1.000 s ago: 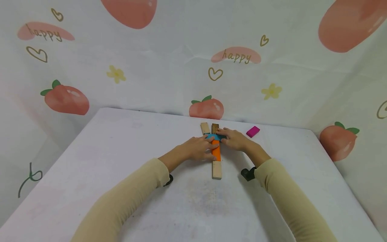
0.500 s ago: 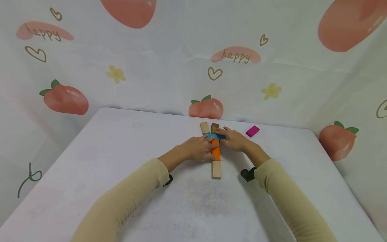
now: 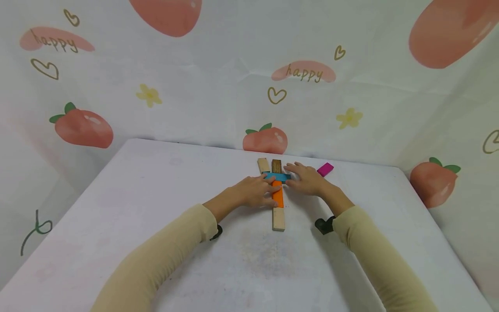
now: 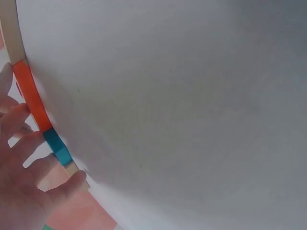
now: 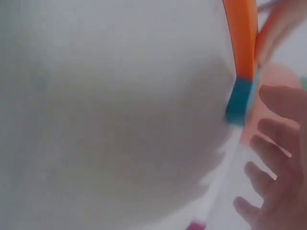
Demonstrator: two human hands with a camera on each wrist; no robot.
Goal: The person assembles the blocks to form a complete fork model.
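Observation:
Wooden blocks lie joined in a line on the white table: a pale block (image 3: 278, 219) nearest, an orange block (image 3: 278, 199) beyond it, then a blue block (image 3: 281, 177) set crosswise. Past the blue one lie a dark brown block (image 3: 276, 166) and another pale block (image 3: 263, 164). My left hand (image 3: 255, 191) has its fingers spread, tips touching the orange and blue blocks from the left. On the right, my right hand (image 3: 306, 179) hovers near the blue block's end, fingers apart and holding nothing; the right wrist view shows a small gap between them.
Behind my right hand a magenta block (image 3: 325, 169) lies alone, partly covered by the hand. A printed cloth backdrop (image 3: 218, 112) rises along the table's back edge. The tabletop (image 3: 249, 264) extends toward me.
My right hand has shifted slightly right, off the blue and brown blocks, uncovering more of the blue block. The left hand and the blocks stay in place.

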